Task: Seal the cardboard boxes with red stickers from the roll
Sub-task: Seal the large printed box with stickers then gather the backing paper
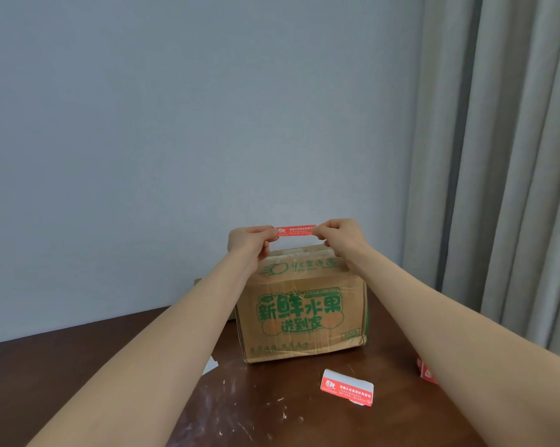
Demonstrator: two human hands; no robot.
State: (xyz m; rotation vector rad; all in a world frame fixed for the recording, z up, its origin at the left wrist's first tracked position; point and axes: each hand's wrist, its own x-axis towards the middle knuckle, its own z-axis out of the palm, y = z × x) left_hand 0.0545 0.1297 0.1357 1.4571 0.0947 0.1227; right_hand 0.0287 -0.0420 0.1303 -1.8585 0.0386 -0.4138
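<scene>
Your left hand point(249, 240) and right hand point(336, 235) each pinch one end of a red sticker point(296, 230), thumb and fingertips closed on it, so it spans flat and taut between them. Holding it by the ends probably keeps the sticky side from curling onto itself and lets you line it up before it touches anything. The sticker is in the air, apart from the cardboard box point(301, 317), which stands just below both hands on the table point(111, 366). The box top lies right under your wrists, and your forearms reach over it from either side.

The sticker is a narrow red rectangle with a white logo near your left hand and lines of white print running toward your right hand, too small to read. The box is brown and creased, with large green lettering on the side facing you and glossy clear tape across its top. Whether the flaps are fully closed cannot be told from here.

Below your right forearm, nearer to you than the box, a short strip of stickers point(348, 387) on white backing lies on the table. A red thing point(425, 371) peeks out from under that same forearm. It may be the roll, but most of it is hidden. The sticker looks not yet applied, so the next move would be lowering it across the top seam.
</scene>
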